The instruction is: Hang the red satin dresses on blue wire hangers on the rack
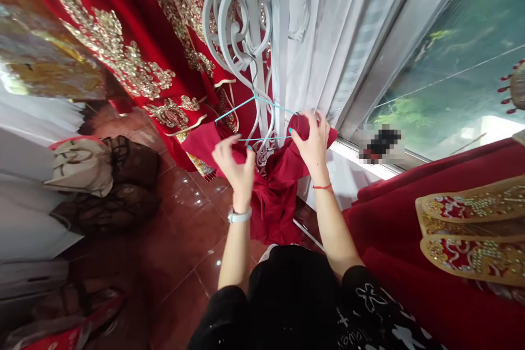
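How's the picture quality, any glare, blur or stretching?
Head view: small white glints on the tiled floor; same view, a pixelated patch by the window, lower-left corner dim and soft; same view, edges look stretched, the red garment reads clearer.

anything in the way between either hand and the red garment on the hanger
Nothing visible: the left hand and right hand are both at the red garment. The white scrolled metal frame stands behind the light blue wire hanger, not in between.

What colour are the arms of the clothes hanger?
The clothes hanger has light blue arms; the head view shows it best.
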### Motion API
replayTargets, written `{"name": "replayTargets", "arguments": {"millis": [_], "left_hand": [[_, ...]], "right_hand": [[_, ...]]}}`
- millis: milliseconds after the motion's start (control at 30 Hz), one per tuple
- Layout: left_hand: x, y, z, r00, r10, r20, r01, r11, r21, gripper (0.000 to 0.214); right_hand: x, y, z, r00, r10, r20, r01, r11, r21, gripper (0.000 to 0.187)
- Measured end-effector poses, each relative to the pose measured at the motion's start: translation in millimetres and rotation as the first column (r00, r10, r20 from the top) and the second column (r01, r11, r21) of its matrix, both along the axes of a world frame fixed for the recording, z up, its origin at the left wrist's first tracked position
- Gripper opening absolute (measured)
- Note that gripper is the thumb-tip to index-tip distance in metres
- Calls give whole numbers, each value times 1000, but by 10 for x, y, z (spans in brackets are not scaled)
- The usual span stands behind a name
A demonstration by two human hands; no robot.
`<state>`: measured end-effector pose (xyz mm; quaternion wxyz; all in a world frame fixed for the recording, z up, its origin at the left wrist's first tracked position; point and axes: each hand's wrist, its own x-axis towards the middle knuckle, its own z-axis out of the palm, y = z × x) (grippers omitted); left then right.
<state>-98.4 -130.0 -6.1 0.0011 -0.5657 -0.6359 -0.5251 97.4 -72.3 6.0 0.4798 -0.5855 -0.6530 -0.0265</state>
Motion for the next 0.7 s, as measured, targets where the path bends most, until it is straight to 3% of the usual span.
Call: {"name": "replayTargets", "arguments": {"millis": [100,200,300,533,700], "left_hand": [[-397,193,145,989,135,-54,-137,990,-34,76],[-682,358,171,991,102,-82,-106,993,-53,71],[-835,372,147,989,71,-130,-78,996,-45,63],[-803,283,124,975,143,-171,-148,989,-14,52],[-755,309,141,957,244,-158,-247,969,-3,44]], "right_hand": [[13,173,1,1000,7,7,-7,999,-49,38],[146,188,1,996,71,61,-66,994,-88,48],[247,120,59,986,133,99,-117,981,-152,58],[268,35,163,979,162,126,-144,979,-143,44],[229,50,128,992,75,99,-60,988,-145,46]]}}
